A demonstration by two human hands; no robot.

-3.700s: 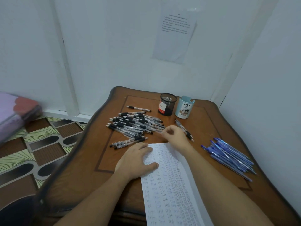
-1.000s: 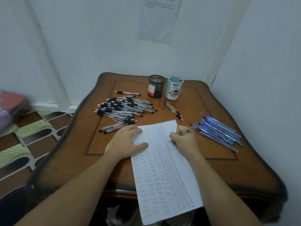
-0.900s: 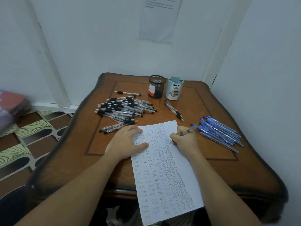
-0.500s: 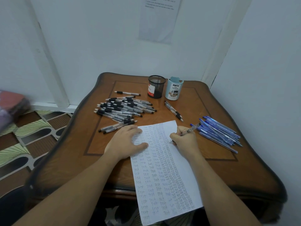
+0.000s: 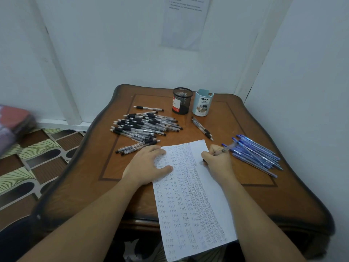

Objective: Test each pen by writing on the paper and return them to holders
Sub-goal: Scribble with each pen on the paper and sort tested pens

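paper [image 5: 190,205] overhanging table [image 5: 255,195], right hand [image 5: 217,161] gripping pen [image 5: 227,148]

Test-covered paper [image 5: 190,201] at 6 o'clock; black-grip pens [image 5: 143,125] heaped at 10; blue pens [image 5: 258,156] at 3; held pen [image 5: 225,148] slanted over paper; mesh holder [image 5: 182,101], pale-blue holder [image 5: 203,104] upright at 12.

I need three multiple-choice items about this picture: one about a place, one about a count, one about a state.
1. The blue pens lie: A on the floor; B right of the paper; C under the paper.
2. Holders standing on the table: A one; B four; C two.
3. The right hand: A grips a pen; B lies flat; C hangs empty.
Answers: 1 B, their pile rests beside the paper's right edge. 2 C, a black mesh holder and a light blue holder stand side by side. 3 A, its fingers curl round the pen, tip at the paper.
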